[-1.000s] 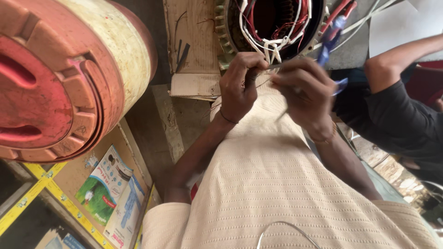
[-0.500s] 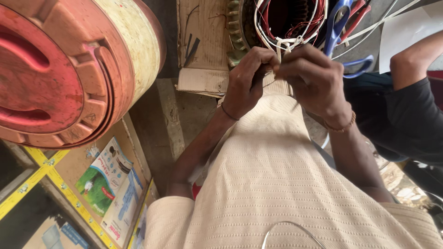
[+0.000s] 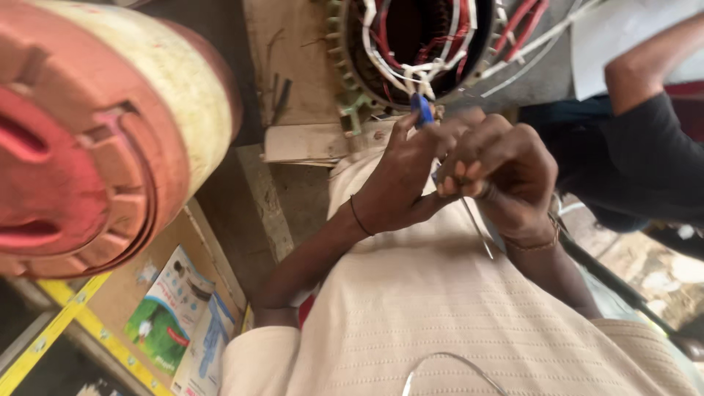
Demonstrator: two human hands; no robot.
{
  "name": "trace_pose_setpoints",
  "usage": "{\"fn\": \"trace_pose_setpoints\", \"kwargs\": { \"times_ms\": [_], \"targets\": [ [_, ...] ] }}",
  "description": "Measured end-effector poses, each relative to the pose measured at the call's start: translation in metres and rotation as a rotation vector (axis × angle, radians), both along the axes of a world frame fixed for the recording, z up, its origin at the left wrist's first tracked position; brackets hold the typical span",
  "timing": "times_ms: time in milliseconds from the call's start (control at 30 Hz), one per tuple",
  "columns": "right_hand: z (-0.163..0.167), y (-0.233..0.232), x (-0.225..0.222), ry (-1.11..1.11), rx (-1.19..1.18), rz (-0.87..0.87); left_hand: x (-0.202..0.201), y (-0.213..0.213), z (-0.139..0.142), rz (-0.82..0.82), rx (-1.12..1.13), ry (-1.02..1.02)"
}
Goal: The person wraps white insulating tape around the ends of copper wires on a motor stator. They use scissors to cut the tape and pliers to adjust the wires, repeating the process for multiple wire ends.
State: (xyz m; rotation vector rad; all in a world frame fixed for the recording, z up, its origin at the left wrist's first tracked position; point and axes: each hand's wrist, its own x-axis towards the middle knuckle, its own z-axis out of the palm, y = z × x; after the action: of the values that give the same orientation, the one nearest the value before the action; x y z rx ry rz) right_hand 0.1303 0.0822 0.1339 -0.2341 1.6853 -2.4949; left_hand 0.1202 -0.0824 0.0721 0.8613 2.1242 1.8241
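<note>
Left hand (image 3: 400,187) half curled, fingers up, thumb and forefinger pinched on a small blue-tipped tool (image 3: 422,110) right at the mouth of the motor stator (image 3: 418,44). Can't tell exactly what the tool is, blue bit is all that shows

Right hand (image 3: 506,172) clenched close beside the left, knuckles touching it, fingers folded round a thin pale wire or sleeve (image 3: 477,227) that trails down and away toward the wrist. Both hands closed on something, neither is free

Step in hand, as I read it: working on the stator's winding leads (image 3: 400,73), the white sleeved ones hanging out of the bore just above the fingertips. Looks like trimming or dressing a lead end, not yet tied back into the coil

Next move probably needs the right hand to keep the strand taut while the left brings the blue tip onto one lead only. Leads are bunched tight against red and white neighbours, so easy to catch the wrong one

Around: stator sits on a worn wooden desk (image 3: 293,66), cardboard scrap at its foot. Big red and cream drum (image 3: 95,139) on the left, well apart. Another person's arm in a dark sleeve (image 3: 638,154) on the right, near but not touching the work
</note>
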Motion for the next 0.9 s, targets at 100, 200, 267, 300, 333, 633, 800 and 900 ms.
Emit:
{"fn": "trace_pose_setpoints", "kwargs": {
  "times_ms": [100,200,267,300,333,633,800,900],
  "targets": [
    [0.011,0.024,0.008,0.052,0.140,-0.038,0.002,0.018,-0.002,-0.112,-0.192,0.098],
    [0.022,0.082,0.005,0.034,0.319,-0.359,-0.001,0.020,-0.002,-0.114,-0.195,0.053],
    [0.030,0.134,0.002,-0.029,0.510,-0.498,-0.010,-0.006,-0.002,0.020,-0.021,0.073],
    [0.024,0.157,0.000,-0.071,0.596,-0.534,-0.015,-0.022,0.001,0.039,-0.012,0.025],
    [0.011,0.176,-0.005,-0.139,0.715,-0.483,-0.018,-0.040,0.005,0.067,-0.005,-0.025],
    [-0.103,0.246,0.002,-0.379,1.182,-0.175,-0.019,-0.116,0.071,0.450,0.122,-0.138],
    [-0.066,0.313,0.060,-0.491,1.173,-0.352,-0.006,-0.118,0.056,0.527,0.176,-0.156],
    [-0.055,0.348,0.097,-0.569,1.145,-0.534,-0.003,-0.111,0.038,0.528,0.221,-0.142]
  ]
}}
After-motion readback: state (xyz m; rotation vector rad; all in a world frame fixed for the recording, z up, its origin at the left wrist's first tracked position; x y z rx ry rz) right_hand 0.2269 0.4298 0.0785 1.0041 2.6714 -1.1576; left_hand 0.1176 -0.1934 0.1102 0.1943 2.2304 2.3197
